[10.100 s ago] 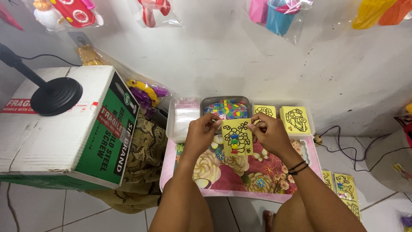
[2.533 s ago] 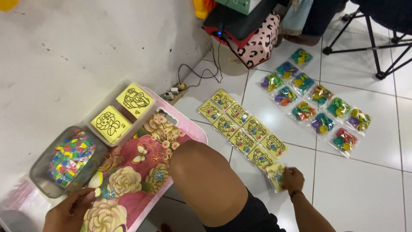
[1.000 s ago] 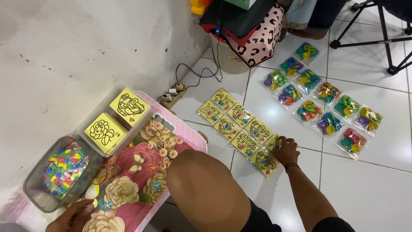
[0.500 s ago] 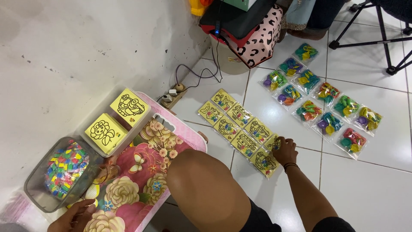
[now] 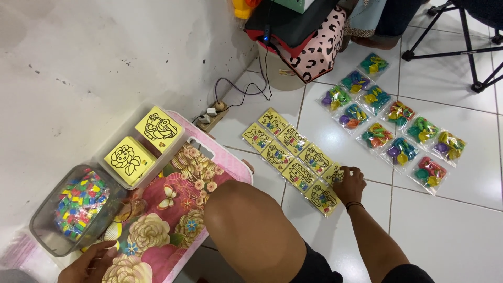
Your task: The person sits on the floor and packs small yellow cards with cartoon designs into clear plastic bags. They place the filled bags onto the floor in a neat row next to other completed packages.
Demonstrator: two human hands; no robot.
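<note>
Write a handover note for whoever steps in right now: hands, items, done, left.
Right hand: fingers down on a small yellow picture packet at the near end of the two rows of yellow packets on the white floor tiles.
Left hand: resting on the pink floral tray, beside the clear tub of coloured pieces.
Done: nine packets laid.
Left: two stacks of yellow cards by the wall.

Bright, even light, soft shadows, sheen on floor tiles point(image 5: 450, 230), sharp focus.
</note>
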